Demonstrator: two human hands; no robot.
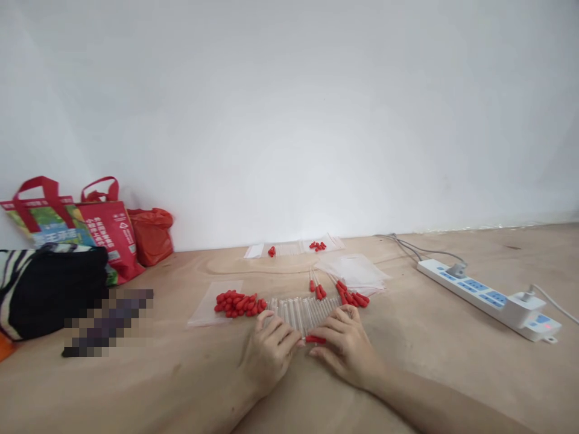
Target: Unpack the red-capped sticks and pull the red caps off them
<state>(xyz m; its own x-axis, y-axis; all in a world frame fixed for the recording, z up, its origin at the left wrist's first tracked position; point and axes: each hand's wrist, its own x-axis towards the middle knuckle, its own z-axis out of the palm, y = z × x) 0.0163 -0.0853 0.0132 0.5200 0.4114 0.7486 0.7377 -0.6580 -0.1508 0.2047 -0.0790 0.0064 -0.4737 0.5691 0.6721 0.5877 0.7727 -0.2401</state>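
Note:
Between my two hands a red rubber dropper bulb lies sideways, close above the table. My right hand has its fingers closed on the bulb from the right. At the bulb's left end my left hand pinches what looks like a thin glass tube, mostly hidden by the fingers. Just beyond the hands lies a row of clear glass tubes side by side. A heap of red bulbs sits left of the tubes. Several droppers with red bulbs lie to the right.
Clear plastic bags lie behind the droppers, and another bag is under the bulb heap. Bagged parts lie by the wall. A power strip with cables stands right. Shopping bags and a black bag are left.

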